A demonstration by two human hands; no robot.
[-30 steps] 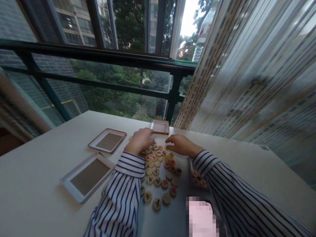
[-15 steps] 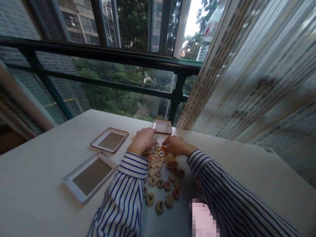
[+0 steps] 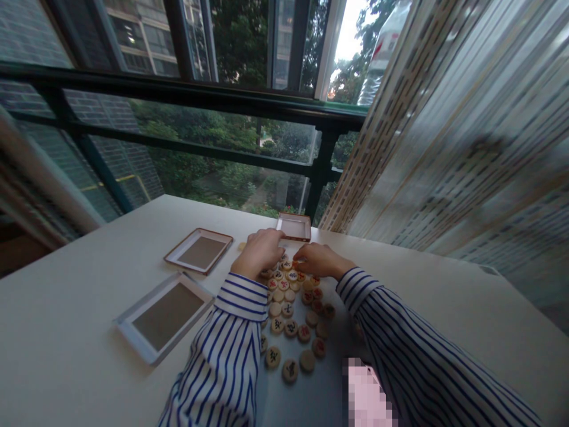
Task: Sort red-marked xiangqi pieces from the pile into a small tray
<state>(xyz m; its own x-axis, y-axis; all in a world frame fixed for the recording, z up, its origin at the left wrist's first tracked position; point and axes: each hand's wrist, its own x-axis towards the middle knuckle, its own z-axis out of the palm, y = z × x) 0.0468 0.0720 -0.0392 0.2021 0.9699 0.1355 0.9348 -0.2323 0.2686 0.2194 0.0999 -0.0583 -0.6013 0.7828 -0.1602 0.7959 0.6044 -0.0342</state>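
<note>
Got a smooth white worktop (image 3: 435, 314). At left, see a white-walled, grey-brown-bottomed rectangular tray (image 3: 169, 314); just beyond, a smaller brown-rimmed tray (image 3: 202, 254). Can't tell gripping or not on bare left hand (image 3: 259, 250), with fingers (image 3: 276, 234) mostly hidden; same on bare right hand (image 3: 323, 261), with fingers curled inward. See round, cream-coloured, red- or black-marked discs (image 3: 290, 328) clustered on worktop from fingers back between forearms.

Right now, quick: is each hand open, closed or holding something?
Left hand: fingers bent by the round pieces; grip hidden, cannot tell.
Right hand: fingers curled at the pieces; whether one is held, cannot tell.
</note>
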